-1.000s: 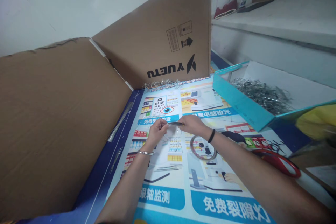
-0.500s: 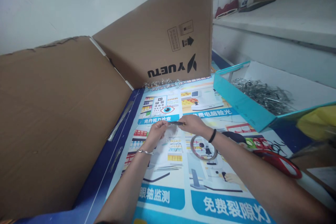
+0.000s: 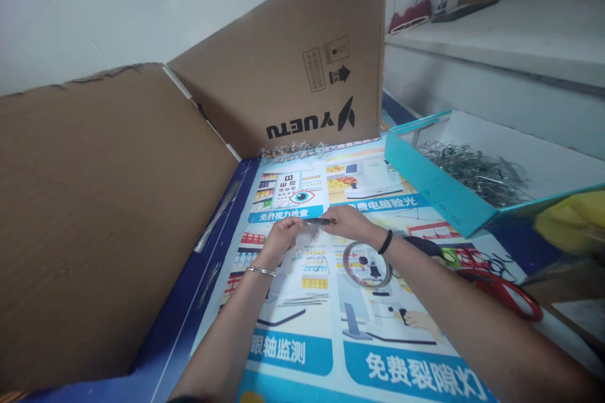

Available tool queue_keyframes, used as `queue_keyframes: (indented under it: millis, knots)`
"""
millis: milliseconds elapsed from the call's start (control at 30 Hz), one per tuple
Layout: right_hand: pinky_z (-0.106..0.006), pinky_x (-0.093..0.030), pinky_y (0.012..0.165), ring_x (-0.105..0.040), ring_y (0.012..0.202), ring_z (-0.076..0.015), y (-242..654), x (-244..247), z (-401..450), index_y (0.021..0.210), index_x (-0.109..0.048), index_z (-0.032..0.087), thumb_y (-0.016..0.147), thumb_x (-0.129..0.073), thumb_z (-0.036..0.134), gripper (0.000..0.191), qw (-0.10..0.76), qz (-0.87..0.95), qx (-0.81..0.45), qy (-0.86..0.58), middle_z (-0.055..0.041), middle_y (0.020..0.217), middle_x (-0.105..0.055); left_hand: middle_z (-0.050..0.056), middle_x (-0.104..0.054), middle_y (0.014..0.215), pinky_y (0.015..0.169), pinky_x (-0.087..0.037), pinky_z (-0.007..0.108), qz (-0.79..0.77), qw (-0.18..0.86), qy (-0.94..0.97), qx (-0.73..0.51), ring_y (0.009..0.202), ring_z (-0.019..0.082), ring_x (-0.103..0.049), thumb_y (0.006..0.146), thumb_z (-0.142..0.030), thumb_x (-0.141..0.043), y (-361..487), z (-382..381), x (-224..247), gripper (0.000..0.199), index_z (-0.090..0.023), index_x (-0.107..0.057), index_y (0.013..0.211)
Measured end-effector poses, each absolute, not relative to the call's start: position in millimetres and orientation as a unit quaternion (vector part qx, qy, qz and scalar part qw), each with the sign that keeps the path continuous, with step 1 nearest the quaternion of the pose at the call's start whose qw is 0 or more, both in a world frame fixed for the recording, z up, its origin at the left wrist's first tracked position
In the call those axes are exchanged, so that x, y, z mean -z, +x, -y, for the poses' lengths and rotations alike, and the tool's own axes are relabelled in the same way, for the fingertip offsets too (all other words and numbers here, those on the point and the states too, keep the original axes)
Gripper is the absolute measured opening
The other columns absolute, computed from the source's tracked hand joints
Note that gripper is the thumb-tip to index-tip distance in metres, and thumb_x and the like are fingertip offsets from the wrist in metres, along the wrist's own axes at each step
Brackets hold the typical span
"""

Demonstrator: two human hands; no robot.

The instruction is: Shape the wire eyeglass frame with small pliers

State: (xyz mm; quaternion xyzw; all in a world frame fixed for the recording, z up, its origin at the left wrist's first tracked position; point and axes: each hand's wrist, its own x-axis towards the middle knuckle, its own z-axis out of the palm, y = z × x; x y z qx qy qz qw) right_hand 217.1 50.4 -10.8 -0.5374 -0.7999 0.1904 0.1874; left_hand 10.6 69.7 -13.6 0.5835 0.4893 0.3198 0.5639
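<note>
My left hand (image 3: 280,240) is closed, its fingertips pinching one end of a thin dark strip-like object (image 3: 312,221). My right hand (image 3: 350,225) grips the other end with closed fingers. Its exact kind is too small to make out. Just below, a faint clear loop (image 3: 308,240) hangs or lies between the hands; I cannot tell which. A ring-shaped coil (image 3: 346,266) rests on the printed sheet under my right wrist. Several thin wire pieces (image 3: 305,301) lie near my left forearm.
Cardboard panels (image 3: 283,69) stand behind and to the left. A turquoise box (image 3: 425,182) at the right holds a heap of thin metal wire pieces (image 3: 477,170). Small clear bits (image 3: 293,150) line the panel's foot. A red-rimmed object (image 3: 520,302) sits beside my right forearm.
Both hands stay almost in place around the dark strip. The view has shifted very slightly; nothing has been let go.
</note>
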Motion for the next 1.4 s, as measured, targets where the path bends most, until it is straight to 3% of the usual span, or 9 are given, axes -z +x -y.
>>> queue_keyframes:
  millis: [300,467,767,1033,1200,1400]
  knots:
    - [-0.021,-0.030,0.059,-0.055,0.073,-0.0147,225.4,15.9,-52.2,0.083,-0.068,0.020,0.073,-0.053,0.024,0.019,0.198,0.836,-0.168,-0.484,-0.0021,0.080,-0.064,-0.009,-0.038,0.045,0.034,-0.019,0.017,-0.463,0.584,0.616,-0.255,0.033,0.003,-0.032,0.068,-0.039,-0.064,6.0,-69.2,8.8,0.025,-0.016,-0.058,0.075]
    - [-0.021,-0.031,0.060,-0.055,0.073,-0.0151,226.9,14.9,-51.8,0.084,-0.068,0.019,0.071,-0.054,0.022,0.020,0.201,0.856,-0.183,-0.441,-0.0024,0.080,-0.064,-0.008,-0.042,0.049,0.035,-0.025,0.016,-0.442,0.635,0.593,-0.222,0.034,0.002,-0.032,0.066,-0.036,-0.067,0.5,-70.8,7.5,0.024,-0.014,-0.058,0.073]
    - [-0.021,-0.033,0.062,-0.054,0.073,-0.0140,223.6,16.9,-52.2,0.084,-0.068,0.020,0.069,-0.054,0.015,0.022,0.224,0.868,-0.216,-0.387,-0.0011,0.077,-0.063,-0.009,-0.041,0.041,0.033,-0.023,0.017,-0.419,0.691,0.562,-0.177,0.032,0.002,-0.028,0.060,-0.035,-0.073,-3.4,-69.4,0.8,0.028,-0.014,-0.058,0.070]
    - [-0.021,-0.030,0.058,-0.049,0.062,-0.0109,219.5,13.8,-52.1,0.072,-0.065,0.017,0.072,-0.056,0.020,0.010,0.251,0.872,-0.234,-0.350,0.0011,0.067,-0.057,-0.010,-0.038,0.038,0.031,-0.020,0.014,-0.371,0.760,0.504,-0.175,0.030,0.000,-0.024,0.056,-0.027,-0.076,-4.9,-68.7,0.3,0.027,-0.011,-0.059,0.070]
    - [-0.021,-0.030,0.057,-0.048,0.061,-0.0102,217.3,15.3,-51.8,0.072,-0.064,0.018,0.076,-0.058,0.031,0.016,0.260,0.870,-0.259,-0.331,0.0017,0.065,-0.055,-0.008,-0.042,0.039,0.030,-0.019,0.014,-0.355,0.785,0.479,-0.171,0.029,0.000,-0.026,0.056,-0.021,-0.076,-6.8,-70.0,2.6,0.024,-0.011,-0.061,0.071]
    - [-0.021,-0.030,0.056,-0.048,0.061,-0.0100,215.5,12.8,-48.3,0.073,-0.067,0.018,0.073,-0.060,0.025,0.010,0.237,0.869,-0.277,-0.334,0.0017,0.066,-0.056,-0.007,-0.043,0.038,0.030,-0.020,0.014,-0.351,0.788,0.489,-0.133,0.028,0.001,-0.028,0.054,-0.023,-0.077,-8.2,-71.9,3.2,0.024,-0.010,-0.063,0.068]
